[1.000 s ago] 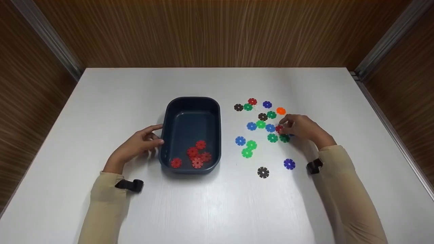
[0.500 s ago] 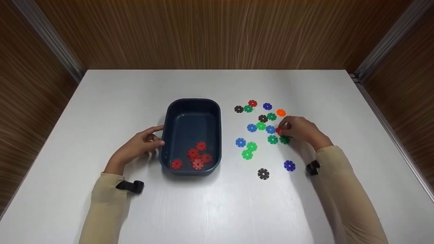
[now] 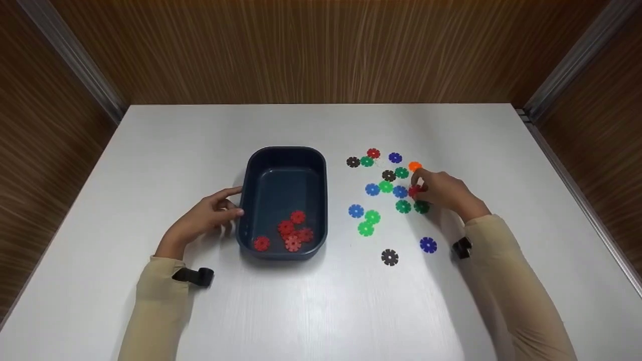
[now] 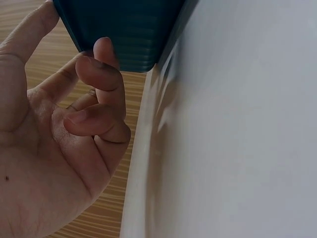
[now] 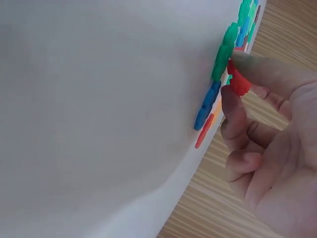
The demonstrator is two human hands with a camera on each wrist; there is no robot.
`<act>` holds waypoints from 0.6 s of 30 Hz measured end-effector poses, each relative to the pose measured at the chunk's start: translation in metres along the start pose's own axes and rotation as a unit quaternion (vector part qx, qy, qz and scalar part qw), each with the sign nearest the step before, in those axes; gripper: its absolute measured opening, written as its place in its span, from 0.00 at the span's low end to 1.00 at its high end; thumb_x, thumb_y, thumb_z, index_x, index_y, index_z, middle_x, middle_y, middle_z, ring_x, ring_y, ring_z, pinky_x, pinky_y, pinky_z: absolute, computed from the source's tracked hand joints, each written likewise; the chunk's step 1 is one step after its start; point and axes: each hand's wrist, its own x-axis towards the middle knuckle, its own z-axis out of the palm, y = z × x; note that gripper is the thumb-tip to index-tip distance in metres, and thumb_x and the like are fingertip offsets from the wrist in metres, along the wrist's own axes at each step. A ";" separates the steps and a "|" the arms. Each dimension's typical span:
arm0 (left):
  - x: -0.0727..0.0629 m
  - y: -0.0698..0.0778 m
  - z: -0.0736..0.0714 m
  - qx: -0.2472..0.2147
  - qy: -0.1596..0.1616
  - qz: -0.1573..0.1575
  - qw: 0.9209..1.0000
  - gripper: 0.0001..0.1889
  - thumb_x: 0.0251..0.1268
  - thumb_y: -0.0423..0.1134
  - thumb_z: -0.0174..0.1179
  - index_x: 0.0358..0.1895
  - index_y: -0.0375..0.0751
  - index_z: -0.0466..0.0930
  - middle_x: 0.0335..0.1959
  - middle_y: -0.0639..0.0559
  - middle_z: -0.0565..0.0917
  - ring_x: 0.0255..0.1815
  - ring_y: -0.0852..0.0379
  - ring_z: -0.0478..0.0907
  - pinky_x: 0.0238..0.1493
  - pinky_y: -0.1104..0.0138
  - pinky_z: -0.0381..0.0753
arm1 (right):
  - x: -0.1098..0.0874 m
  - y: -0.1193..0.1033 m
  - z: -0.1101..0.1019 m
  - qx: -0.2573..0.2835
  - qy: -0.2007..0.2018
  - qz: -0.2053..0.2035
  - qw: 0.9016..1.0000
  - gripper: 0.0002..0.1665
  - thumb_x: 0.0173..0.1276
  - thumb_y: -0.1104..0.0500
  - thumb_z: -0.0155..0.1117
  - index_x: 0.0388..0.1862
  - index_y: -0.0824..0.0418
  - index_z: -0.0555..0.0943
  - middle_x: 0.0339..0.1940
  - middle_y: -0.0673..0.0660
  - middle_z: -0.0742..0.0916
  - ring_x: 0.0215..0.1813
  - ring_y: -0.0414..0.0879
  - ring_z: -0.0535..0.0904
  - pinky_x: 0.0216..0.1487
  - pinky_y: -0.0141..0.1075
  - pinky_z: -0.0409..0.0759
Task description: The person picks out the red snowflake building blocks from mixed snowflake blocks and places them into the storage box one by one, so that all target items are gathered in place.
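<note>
**Red disc (image 5: pixel 241 84) pinched at the fingertips**

The right hand (image 3: pixel 444 191) pinches 1 thin, bright red disc with a notched edge, partly covered by thumb and finger, among other colored discs (image 3: pixel 385 189) on the white table (image 3: pixel 301 321). The left hand (image 3: pixel 208 213) touches the dark blue tray (image 3: pixel 286 193) with thumb and forefinger spread; several red pieces (image 3: pixel 286 225) lie inside.

In the head view, the right hand (image 3: pixel 444 193) partly covers a red disc (image 3: pixel 413 191), and both sleeves (image 3: pixel 155 311) run off the bottom edge. The left wrist view crops the tray (image 4: pixel 129 29), its inside hidden. The right wrist view's far discs (image 5: pixel 244 14) overlap uncountably.
</note>
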 end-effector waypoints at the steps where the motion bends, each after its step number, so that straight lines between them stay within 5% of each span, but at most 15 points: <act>1: 0.000 0.000 0.000 0.001 0.000 0.001 1.000 0.35 0.68 0.45 0.60 0.74 0.44 0.58 0.36 0.55 0.77 0.28 0.60 0.76 0.30 0.68 0.73 | 0.000 0.000 -0.001 -0.005 0.002 -0.003 1.000 0.20 0.68 0.58 0.63 0.57 0.56 0.73 0.46 0.62 0.83 0.43 0.54 0.75 0.53 0.52 0.78; 7: 0.000 0.000 -0.001 0.001 0.002 0.000 1.000 0.34 0.68 0.44 0.60 0.74 0.44 0.58 0.36 0.55 0.77 0.28 0.60 0.76 0.30 0.69 0.74 | -0.001 -0.005 -0.006 -0.004 0.026 -0.004 1.000 0.23 0.68 0.57 0.63 0.61 0.56 0.73 0.43 0.62 0.82 0.39 0.52 0.76 0.48 0.49 0.80; 18: 0.001 0.000 -0.001 0.006 0.003 0.003 1.000 0.34 0.68 0.44 0.60 0.74 0.44 0.58 0.35 0.54 0.77 0.28 0.59 0.77 0.31 0.68 0.74 | -0.001 -0.026 -0.014 0.100 0.061 -0.024 0.993 0.21 0.72 0.59 0.57 0.63 0.56 0.71 0.47 0.64 0.84 0.45 0.57 0.80 0.53 0.50 0.80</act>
